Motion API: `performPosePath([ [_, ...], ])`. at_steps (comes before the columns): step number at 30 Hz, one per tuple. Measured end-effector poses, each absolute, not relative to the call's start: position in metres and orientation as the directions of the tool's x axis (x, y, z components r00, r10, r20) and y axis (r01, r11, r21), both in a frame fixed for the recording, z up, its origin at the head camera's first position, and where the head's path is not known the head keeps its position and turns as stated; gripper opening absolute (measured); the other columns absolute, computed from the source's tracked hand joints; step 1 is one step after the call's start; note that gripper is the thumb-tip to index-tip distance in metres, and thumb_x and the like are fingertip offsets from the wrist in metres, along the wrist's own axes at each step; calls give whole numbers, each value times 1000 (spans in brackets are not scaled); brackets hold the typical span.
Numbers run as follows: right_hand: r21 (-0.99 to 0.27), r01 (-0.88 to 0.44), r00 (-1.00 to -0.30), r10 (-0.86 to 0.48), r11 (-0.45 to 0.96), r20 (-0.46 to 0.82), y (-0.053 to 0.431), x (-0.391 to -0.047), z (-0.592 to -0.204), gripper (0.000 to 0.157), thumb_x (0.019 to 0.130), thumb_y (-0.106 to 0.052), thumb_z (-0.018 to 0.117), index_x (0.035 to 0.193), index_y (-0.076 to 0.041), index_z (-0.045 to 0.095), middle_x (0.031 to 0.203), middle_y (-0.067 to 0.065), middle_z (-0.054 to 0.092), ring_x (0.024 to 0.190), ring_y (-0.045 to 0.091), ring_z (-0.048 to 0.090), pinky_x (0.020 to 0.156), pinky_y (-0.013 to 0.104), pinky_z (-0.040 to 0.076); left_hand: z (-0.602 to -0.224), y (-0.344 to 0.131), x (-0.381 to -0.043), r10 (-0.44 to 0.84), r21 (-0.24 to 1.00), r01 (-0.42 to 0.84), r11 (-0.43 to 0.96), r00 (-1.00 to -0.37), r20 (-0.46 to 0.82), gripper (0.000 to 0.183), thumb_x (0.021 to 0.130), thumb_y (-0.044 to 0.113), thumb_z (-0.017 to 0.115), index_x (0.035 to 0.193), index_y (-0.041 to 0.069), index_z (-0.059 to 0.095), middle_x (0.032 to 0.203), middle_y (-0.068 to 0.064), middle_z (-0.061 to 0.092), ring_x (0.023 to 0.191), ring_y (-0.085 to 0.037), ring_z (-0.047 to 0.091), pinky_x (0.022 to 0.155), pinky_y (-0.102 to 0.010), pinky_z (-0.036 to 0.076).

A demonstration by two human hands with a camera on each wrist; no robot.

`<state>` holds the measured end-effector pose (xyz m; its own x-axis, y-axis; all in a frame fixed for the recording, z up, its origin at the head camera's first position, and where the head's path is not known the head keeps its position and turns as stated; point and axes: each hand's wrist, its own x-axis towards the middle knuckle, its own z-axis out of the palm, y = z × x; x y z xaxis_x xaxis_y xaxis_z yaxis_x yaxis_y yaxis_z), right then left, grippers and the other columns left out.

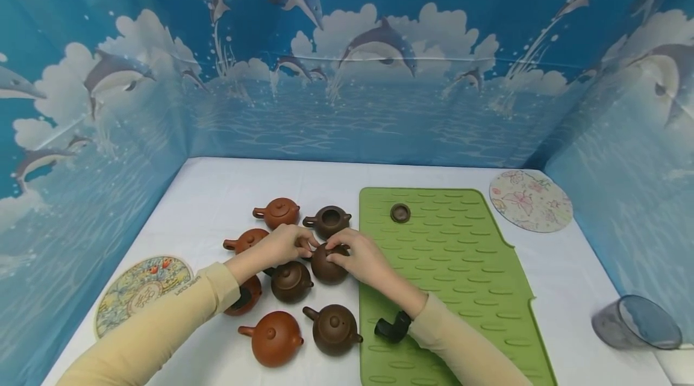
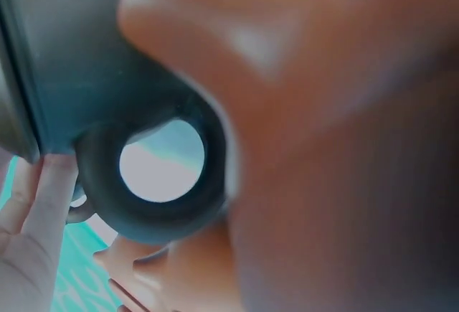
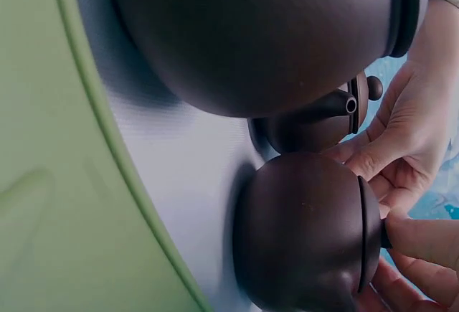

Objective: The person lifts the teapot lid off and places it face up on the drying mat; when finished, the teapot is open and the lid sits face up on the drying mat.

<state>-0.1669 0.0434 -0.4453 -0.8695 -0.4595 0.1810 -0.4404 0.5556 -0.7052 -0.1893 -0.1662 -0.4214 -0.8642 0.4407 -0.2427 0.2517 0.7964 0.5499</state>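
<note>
A round dark brown teapot [image 1: 328,267] stands by the mat's left edge, with both hands at it. My left hand [image 1: 287,244] pinches at its handle side, the exact finger contact partly hidden. With thumb and fingers, my right hand [image 1: 360,256] holds the knob of its lid [image 3: 369,233]; the lid sits on the pot in the right wrist view. Just behind is a lidless brown teapot [image 1: 331,221]. Another brown teapot [image 1: 291,282] is at the front left. A dark teapot handle [image 2: 154,176] looms close in the left wrist view.
Reddish teapots [image 1: 276,338] and a brown teapot [image 1: 335,329] stand nearby on the white table. A small brown lid [image 1: 400,213] lies on the green mat [image 1: 450,241]. Round patterned mats [image 1: 531,200] lie at both sides; a clear grey cup [image 1: 634,323] is far right.
</note>
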Motion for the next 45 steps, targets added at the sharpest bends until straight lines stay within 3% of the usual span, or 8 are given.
performPosePath([
  [6, -814, -371, -884, -440, 447, 161, 46, -168, -450, 13, 87, -12, 75, 99, -9, 74, 105, 6, 71, 102, 24, 67, 90, 38, 56, -423, -169, -189, 417, 551, 222, 805, -872, -258, 14, 89, 11, 72, 102, 15, 75, 87, 2, 75, 74, -7, 62, 69, -26, 53],
  [13, -979, -17, -932, -357, 205, -58, 62, -172, -452, 25, 90, -14, 71, 113, -2, 71, 119, 12, 70, 107, 20, 67, 89, 29, 56, -423, -167, -189, 410, 552, 214, 806, -875, -259, 15, 89, 10, 72, 102, 16, 76, 86, 2, 74, 71, -7, 60, 67, -24, 51],
  [17, -976, 216, -911, -361, -7, -199, 80, -175, -454, 39, 94, -12, 65, 127, 8, 59, 116, 8, 71, 101, 7, 65, 93, 25, 54, -424, -165, -189, 400, 546, 209, 811, -879, -259, 15, 89, 10, 72, 102, 17, 75, 86, 3, 74, 72, -8, 59, 68, -25, 51],
  [21, -909, 360, -874, -416, -211, -250, 101, -176, -458, 45, 99, -8, 54, 136, 16, 43, 105, -2, 70, 95, 7, 67, 91, 22, 55, -425, -165, -188, 399, 540, 210, 815, -879, -261, 14, 89, 10, 72, 102, 17, 75, 86, 3, 74, 73, -7, 59, 68, -24, 51],
  [29, -797, 442, -848, -483, -412, -220, 131, -174, -460, 21, 104, -7, 42, 119, -9, 56, 109, 4, 72, 99, 18, 72, 93, 30, 55, -425, -165, -187, 397, 539, 217, 814, -886, -242, 15, 89, 9, 72, 102, 16, 75, 85, 3, 74, 74, -8, 60, 70, -27, 53],
  [33, -770, 467, -843, -483, -436, -238, 146, -169, -457, 22, 107, -18, 41, 125, -7, 49, 110, 8, 71, 102, 22, 71, 96, 31, 53, -427, -164, -185, 395, 541, 208, 815, -882, -256, 16, 89, 9, 72, 102, 17, 75, 85, 4, 73, 74, -8, 59, 70, -26, 53],
  [40, -889, 379, -874, -415, -257, -253, 176, -172, -455, 65, 107, -29, 42, 152, 10, 14, 121, 6, 64, 105, 11, 68, 97, 23, 51, -425, -163, -183, 400, 539, 221, 813, -884, -241, 16, 88, 9, 72, 103, 16, 75, 86, 3, 73, 75, -8, 60, 70, -27, 53],
  [45, -949, 317, -925, -218, 5, -310, 186, -180, -460, 71, 104, -38, 47, 153, 6, 20, 142, 24, 45, 98, 2, 64, 95, 21, 52, -424, -164, -185, 390, 529, 218, 820, -889, -239, 17, 89, 10, 72, 104, 17, 75, 89, 3, 74, 78, -8, 62, 74, -29, 55],
])
